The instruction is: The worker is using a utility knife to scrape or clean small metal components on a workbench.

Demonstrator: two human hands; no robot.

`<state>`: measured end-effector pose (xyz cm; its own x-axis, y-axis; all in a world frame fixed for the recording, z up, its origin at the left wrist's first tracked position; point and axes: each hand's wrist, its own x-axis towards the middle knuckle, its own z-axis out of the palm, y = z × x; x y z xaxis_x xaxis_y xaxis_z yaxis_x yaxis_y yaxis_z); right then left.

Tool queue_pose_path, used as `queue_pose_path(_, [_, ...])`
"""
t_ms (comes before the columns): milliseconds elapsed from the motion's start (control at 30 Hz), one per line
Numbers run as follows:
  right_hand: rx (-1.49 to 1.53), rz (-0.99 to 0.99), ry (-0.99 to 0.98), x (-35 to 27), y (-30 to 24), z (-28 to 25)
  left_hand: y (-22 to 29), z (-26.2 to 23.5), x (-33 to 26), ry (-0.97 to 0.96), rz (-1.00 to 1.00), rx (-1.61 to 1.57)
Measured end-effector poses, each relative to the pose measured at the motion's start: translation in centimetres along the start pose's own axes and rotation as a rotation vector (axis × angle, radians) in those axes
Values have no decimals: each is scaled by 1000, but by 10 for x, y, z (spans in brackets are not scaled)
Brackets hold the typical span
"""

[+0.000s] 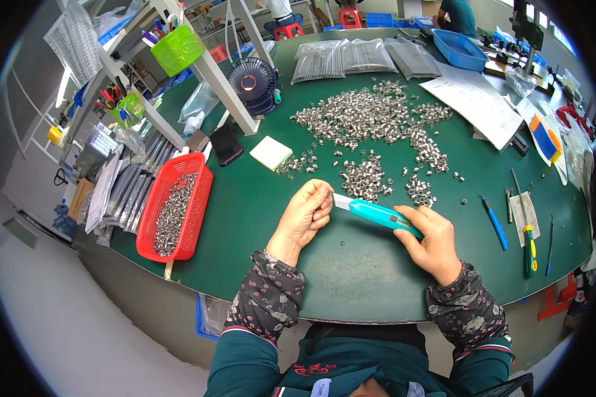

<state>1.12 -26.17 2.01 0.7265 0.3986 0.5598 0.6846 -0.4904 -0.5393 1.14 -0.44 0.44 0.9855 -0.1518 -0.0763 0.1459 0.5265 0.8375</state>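
Observation:
My right hand point(430, 239) is closed round a turquoise utility knife point(377, 214), its blade out and pointing left. The blade's tip meets the fingertips of my left hand point(306, 215), which are pinched together. A small metal ring seems to sit between those fingers, mostly hidden by them. Just beyond both hands lies a small heap of short silvery metal rings point(364, 178). Farther back spreads a much larger pile of the same rings point(364, 114). One tiny dark piece point(342, 243) rests on the green table between my forearms.
On the left stands a red basket point(202, 212) holding many metal rings. Near it are a phone point(226, 145), a notepad point(271, 153) and a small fan point(251, 85). To the right lie a blue pen-like tool point(495, 223) and a green-yellow screwdriver point(530, 253). Bagged tubes point(369, 57) line the back.

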Motion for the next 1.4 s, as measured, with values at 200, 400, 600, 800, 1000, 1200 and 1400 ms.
queue_pose_path(200, [174, 137, -65, -2, 5, 3, 0, 3, 2, -60, 97, -157])
queue_pose_path(400, [271, 165, -120, -2, 7, 8, -1, 4, 2, -12, 88, -142])
queue_pose_path(600, [296, 188, -151, -3, 10, 8, -2, 5, 0, -14, 82, -127])
queue_pose_path(800, [133, 194, -143, -2, 2, 2, -4, 3, 0, 0, 85, -50])
queue_pose_path(1000, [35, 114, -66, -2, -1, 1, -4, 3, 0, 29, 71, -25])
queue_pose_path(1200, [-26, 71, -34, -2, -1, 1, -3, 1, 0, 9, 72, 13])
queue_pose_path(1400, [-69, 41, -18, -2, -2, 2, -1, 0, 0, 4, 62, 56])
